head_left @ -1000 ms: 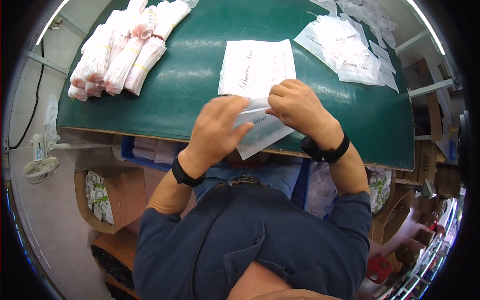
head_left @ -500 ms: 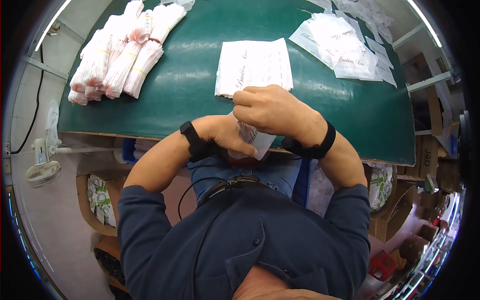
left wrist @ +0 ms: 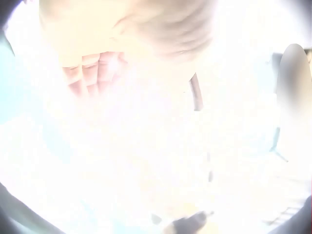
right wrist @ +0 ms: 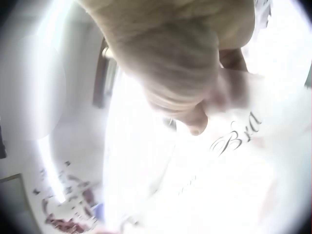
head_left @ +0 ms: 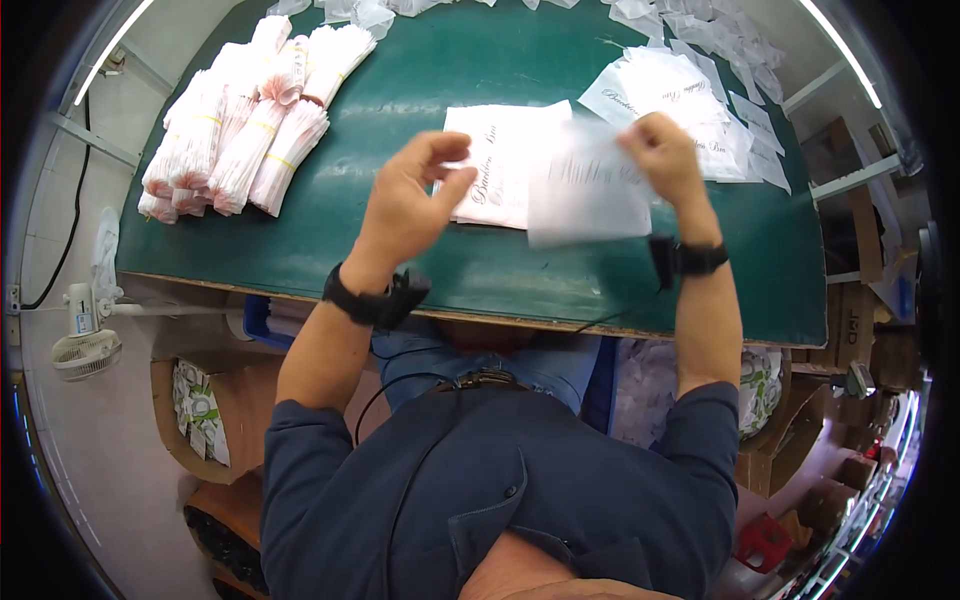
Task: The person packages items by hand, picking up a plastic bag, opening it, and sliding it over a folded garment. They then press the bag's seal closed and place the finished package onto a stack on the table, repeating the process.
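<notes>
Between thumb and fingers, the right hand [head_left: 668,165] pinches the top right corner of a translucent printed bag [head_left: 590,205], blurred in the head view and hanging over the right part of a white printed stack [head_left: 508,135]. In the right wrist view the right hand [right wrist: 180,63] holds the bag [right wrist: 229,170] with black script. Thumb and fingers apart, the left hand [head_left: 412,195] is over the stack's left edge with nothing in it. The left wrist view is washed out; the left hand [left wrist: 131,44] shows at its top.
The green table [head_left: 400,110] carries banded white-and-pink bundles [head_left: 265,120] at the left and a loose pile of printed bags [head_left: 670,85] at the right. More clear bags [head_left: 735,35] lie along the far edge. Cartons [head_left: 235,400] stand below, beside a small fan [head_left: 85,345].
Both hands have come up from the table's near edge and moved apart. The right hand has carried the bag up and to the right; the left hand has left the bag.
</notes>
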Motion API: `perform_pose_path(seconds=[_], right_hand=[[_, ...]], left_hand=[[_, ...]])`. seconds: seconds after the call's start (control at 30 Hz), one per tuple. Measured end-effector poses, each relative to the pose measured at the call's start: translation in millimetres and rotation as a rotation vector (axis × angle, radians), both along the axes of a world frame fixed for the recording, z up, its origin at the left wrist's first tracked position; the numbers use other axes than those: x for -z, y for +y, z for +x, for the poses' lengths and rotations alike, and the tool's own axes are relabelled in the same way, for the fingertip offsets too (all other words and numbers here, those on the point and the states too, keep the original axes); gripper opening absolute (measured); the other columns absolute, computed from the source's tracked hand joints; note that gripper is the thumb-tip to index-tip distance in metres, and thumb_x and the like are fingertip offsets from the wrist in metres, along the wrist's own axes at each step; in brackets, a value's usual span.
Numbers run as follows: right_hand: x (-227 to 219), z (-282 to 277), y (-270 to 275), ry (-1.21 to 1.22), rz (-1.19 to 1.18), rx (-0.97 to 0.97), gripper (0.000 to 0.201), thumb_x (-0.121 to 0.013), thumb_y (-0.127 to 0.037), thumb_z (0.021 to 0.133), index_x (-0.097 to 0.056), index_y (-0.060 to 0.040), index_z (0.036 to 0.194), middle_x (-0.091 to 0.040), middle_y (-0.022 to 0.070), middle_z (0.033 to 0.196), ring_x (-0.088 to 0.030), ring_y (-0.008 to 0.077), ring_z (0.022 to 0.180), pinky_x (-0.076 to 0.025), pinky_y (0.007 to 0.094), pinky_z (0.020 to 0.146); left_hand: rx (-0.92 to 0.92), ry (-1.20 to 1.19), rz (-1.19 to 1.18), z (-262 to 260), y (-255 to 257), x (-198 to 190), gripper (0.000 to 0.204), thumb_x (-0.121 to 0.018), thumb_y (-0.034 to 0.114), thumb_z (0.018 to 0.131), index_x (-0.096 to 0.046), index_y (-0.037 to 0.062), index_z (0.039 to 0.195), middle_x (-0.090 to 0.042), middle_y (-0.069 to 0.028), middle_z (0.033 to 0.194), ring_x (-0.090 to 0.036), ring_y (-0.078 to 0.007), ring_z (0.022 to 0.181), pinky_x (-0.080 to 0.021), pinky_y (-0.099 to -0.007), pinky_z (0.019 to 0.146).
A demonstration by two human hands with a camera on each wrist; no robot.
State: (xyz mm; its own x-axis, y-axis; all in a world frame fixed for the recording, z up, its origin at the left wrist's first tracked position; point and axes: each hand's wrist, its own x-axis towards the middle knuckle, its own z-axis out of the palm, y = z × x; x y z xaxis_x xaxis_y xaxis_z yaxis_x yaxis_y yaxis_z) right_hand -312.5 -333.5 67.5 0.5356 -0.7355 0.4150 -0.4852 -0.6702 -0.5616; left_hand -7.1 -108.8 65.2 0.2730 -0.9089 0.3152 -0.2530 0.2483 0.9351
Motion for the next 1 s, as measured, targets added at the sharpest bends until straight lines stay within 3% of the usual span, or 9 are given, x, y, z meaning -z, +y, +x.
perform_pose_path(seconds=[0.07,0.17,0.23,0.37,0.4,0.47,0.63,0.73,1.0], right_hand=[[19,-26,-36,0.014,0.139,0.231,0.022,-0.084,-0.015,0.090,-0.076,-0.0061,0.108,-0.075,0.0114,0.115,-0.073,0.0301,0.097,-0.059,0.0405,0.084],[57,-38,-63,0.195,-0.738,0.592,0.040,-0.083,-0.019,0.090,-0.074,-0.0087,0.127,-0.069,0.0164,0.139,-0.067,0.0362,0.125,-0.055,0.0436,0.104],[50,-2,-23,0.127,-0.623,0.415,0.049,-0.083,-0.018,0.089,-0.069,-0.0088,0.135,-0.063,0.0186,0.149,-0.057,0.0395,0.140,-0.048,0.0467,0.116],[52,61,60,0.070,-0.282,-0.235,0.046,-0.084,-0.014,0.084,-0.073,-0.0075,0.128,-0.065,0.0184,0.145,-0.060,0.0376,0.136,-0.050,0.0452,0.114],[54,68,69,0.063,-0.282,-0.230,0.046,-0.084,-0.014,0.084,-0.073,-0.0075,0.128,-0.065,0.0184,0.145,-0.060,0.0376,0.136,-0.050,0.0452,0.114],[56,79,79,0.421,-0.008,-0.418,0.042,-0.084,-0.013,0.083,-0.074,-0.0074,0.123,-0.070,0.0153,0.137,-0.063,0.0355,0.131,-0.051,0.0455,0.112],[25,101,96,0.130,-0.161,-0.191,0.035,-0.084,-0.014,0.083,-0.074,-0.0074,0.116,-0.075,0.0105,0.120,-0.068,0.0323,0.115,-0.050,0.0472,0.115],[-18,115,118,-0.096,-0.636,-0.226,0.028,-0.083,-0.013,0.084,-0.074,-0.0083,0.110,-0.075,0.0070,0.102,-0.071,0.0302,0.099,-0.049,0.0494,0.117],[-7,80,113,0.207,-0.359,-0.369,0.021,-0.080,-0.006,0.085,-0.074,-0.0105,0.104,-0.073,0.0046,0.108,-0.072,0.0261,0.109,-0.046,0.0518,0.120]], left_hand=[[-0.113,-0.217,0.067,31,-21,47,0.062,-0.083,0.035,0.091,-0.065,-0.0030,0.137,-0.075,-0.0196,0.119,-0.074,-0.0330,0.104,-0.058,-0.0397,0.094],[-0.254,-0.451,0.197,50,-36,96,0.061,-0.084,0.034,0.090,-0.067,-0.0029,0.135,-0.075,-0.0188,0.115,-0.074,-0.0324,0.100,-0.058,-0.0400,0.092],[-0.300,-0.460,0.366,56,-45,111,0.059,-0.084,0.034,0.089,-0.068,-0.0030,0.133,-0.076,-0.0174,0.110,-0.074,-0.0312,0.097,-0.059,-0.0402,0.089],[-0.248,-0.381,0.469,55,-48,100,0.048,-0.084,0.032,0.090,-0.073,-0.0013,0.123,-0.077,-0.0143,0.105,-0.074,-0.0278,0.092,-0.059,-0.0405,0.085],[-0.245,-0.389,0.468,53,-48,96,0.048,-0.084,0.032,0.090,-0.073,-0.0013,0.123,-0.077,-0.0143,0.105,-0.074,-0.0278,0.092,-0.059,-0.0405,0.085],[-0.305,-0.385,0.332,43,-42,89,0.037,-0.082,0.026,0.091,-0.076,0.0000,0.116,-0.077,-0.0130,0.100,-0.074,-0.0261,0.088,-0.059,-0.0387,0.082],[-0.291,-0.183,0.041,11,-21,59,0.018,-0.078,0.015,0.094,-0.076,0.0017,0.106,-0.076,-0.0127,0.094,-0.073,-0.0241,0.081,-0.058,-0.0346,0.075],[-0.215,-0.263,-0.043,-18,-3,26,0.014,-0.076,0.011,0.094,-0.076,0.0013,0.104,-0.074,-0.0130,0.090,-0.072,-0.0246,0.077,-0.057,-0.0337,0.072],[-0.138,-0.257,0.015,-28,38,25,0.011,-0.076,0.008,0.094,-0.074,-0.0002,0.101,-0.073,-0.0145,0.086,-0.071,-0.0257,0.071,-0.056,-0.0345,0.066]])
